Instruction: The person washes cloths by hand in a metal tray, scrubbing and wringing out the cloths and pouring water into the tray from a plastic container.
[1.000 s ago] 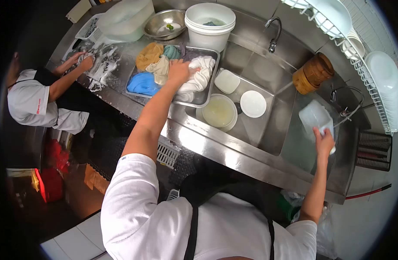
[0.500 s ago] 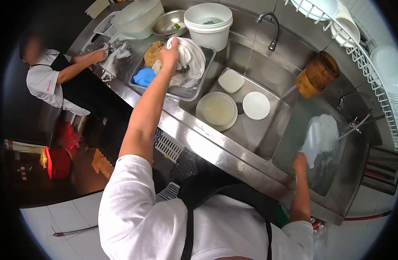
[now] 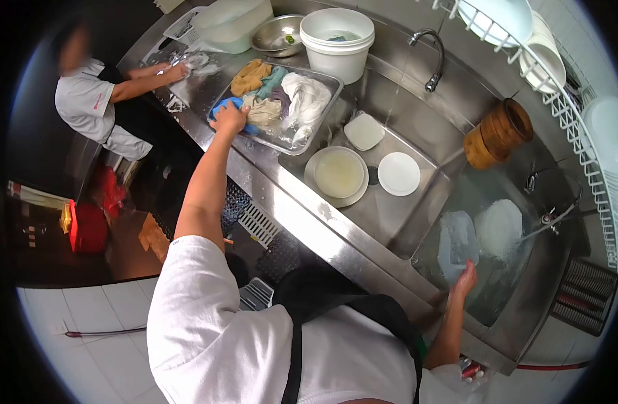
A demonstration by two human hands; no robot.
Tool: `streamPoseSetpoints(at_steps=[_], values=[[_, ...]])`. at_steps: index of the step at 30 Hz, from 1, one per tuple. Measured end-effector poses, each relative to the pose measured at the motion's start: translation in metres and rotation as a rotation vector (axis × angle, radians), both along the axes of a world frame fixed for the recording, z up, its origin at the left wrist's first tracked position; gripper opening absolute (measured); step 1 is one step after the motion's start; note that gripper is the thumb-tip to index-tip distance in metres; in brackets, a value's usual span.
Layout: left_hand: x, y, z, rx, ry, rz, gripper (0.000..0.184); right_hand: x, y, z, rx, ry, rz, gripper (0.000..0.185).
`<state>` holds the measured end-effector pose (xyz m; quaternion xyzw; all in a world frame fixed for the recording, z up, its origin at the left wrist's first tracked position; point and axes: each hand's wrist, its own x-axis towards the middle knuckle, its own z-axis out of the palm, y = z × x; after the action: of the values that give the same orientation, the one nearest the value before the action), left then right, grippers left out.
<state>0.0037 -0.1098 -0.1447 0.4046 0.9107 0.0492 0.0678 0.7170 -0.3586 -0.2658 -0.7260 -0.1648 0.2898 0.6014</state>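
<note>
Cloths (image 3: 263,108) in tray (image 3: 325,118), left of 2 sinks (image 3: 387,219)

Blue cloth (image 3: 220,107); mustard cloth (image 3: 251,76); white cloth (image 3: 307,97); container (image 3: 456,232) perhaps bluish-white; white bucket (image 3: 336,57).

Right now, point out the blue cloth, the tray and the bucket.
Blue cloth (image 3: 221,106), head view: bunched upper part.
Tray (image 3: 326,115), head view: right rim.
Bucket (image 3: 336,60), head view: outer wall.

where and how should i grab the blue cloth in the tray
Grasp the blue cloth by its bunched top, coming over the near left corner of the metal tray, where the left hand is. The cloth lies heaped by that corner with a beige cloth crowding its other side, so the outer side probably gives the cleaner hold.
</note>
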Motion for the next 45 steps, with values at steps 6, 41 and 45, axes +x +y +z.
streamPoseSetpoints(at_steps=[6,41,45], values=[[-0.096,0.005,-0.048,-0.034,-0.135,-0.456,0.073,0.005,-0.020,0.052,0.075,0.058,0.078,0.016],[0.013,0.067,-0.023,0.287,-0.384,-0.560,0.067,-0.386,0.214,0.240,0.175,0.062,0.895,0.025],[0.030,0.052,-0.003,0.067,-0.215,-0.624,0.076,-0.386,0.223,0.250,0.099,-0.104,0.952,0.028]])
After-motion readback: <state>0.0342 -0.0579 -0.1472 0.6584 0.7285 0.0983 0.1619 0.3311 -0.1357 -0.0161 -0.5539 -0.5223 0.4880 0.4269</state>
